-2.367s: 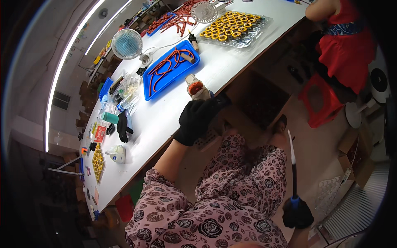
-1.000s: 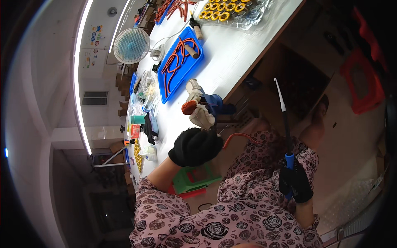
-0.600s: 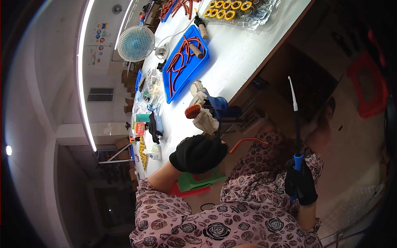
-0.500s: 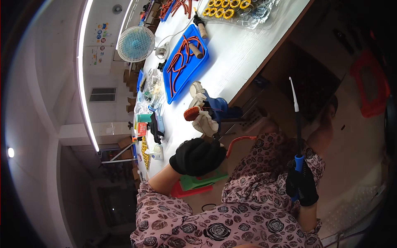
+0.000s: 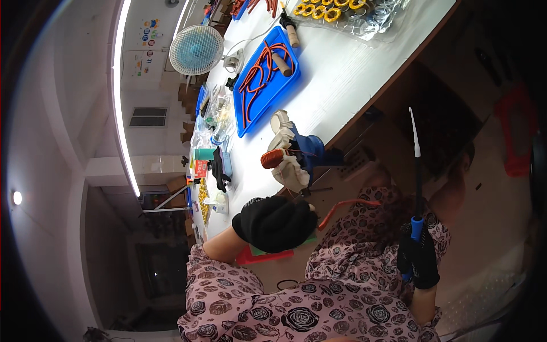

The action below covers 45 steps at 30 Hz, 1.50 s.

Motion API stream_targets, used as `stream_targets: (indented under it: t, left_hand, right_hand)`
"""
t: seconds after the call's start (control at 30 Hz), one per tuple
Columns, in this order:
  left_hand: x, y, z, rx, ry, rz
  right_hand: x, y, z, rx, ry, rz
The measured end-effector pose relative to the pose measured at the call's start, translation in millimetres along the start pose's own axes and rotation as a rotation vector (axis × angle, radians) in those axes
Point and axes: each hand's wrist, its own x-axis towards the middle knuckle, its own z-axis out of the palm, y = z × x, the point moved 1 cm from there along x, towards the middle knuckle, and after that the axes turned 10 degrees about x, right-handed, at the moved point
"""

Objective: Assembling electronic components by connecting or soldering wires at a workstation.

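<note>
My left hand, in a black glove, is closed in front of the table edge. From its right side sticks out a thick orange-red wire, bent, its far end over my lap. A small pale tip also shows beside the fingers. My gloved right hand grips the blue handle of a hook tool, held upright with a black shaft and white hooked tip. Beyond my left hand, a blue vise with cloth-wrapped jaws holds a copper-wound coil.
On the white table lies a blue tray with red wires and a wooden-handled tool. Farther back are a plastic bag of yellow rings, a fan and a blue-grey box. A red stool stands at the right.
The whole view has shifted slightly, with the table things appearing farther right. The wire at my left hand now reaches farther right and lies straighter. My right hand keeps the hook tool upright.
</note>
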Motion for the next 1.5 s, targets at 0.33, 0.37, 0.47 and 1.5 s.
stream_targets:
  t: [0.33, 0.37, 0.47, 1.5]
  left_hand:
    - [19, -98, -26, 0.067, 0.094, -0.521]
    - [23, -105, -5, 0.031, 0.155, -0.569]
    - [18, -117, 8, 0.057, 0.249, -0.608]
    - [-61, -91, 147, -1.213, 0.574, -1.495]
  right_hand:
    - [-10, 4, 14, -0.302, -0.032, -0.107]
    - [-11, 6, 14, -0.308, 0.016, -0.129]
    - [-13, 11, 16, -0.371, 0.026, -0.142]
    - [-16, 85, 142, 0.173, -0.493, 0.258]
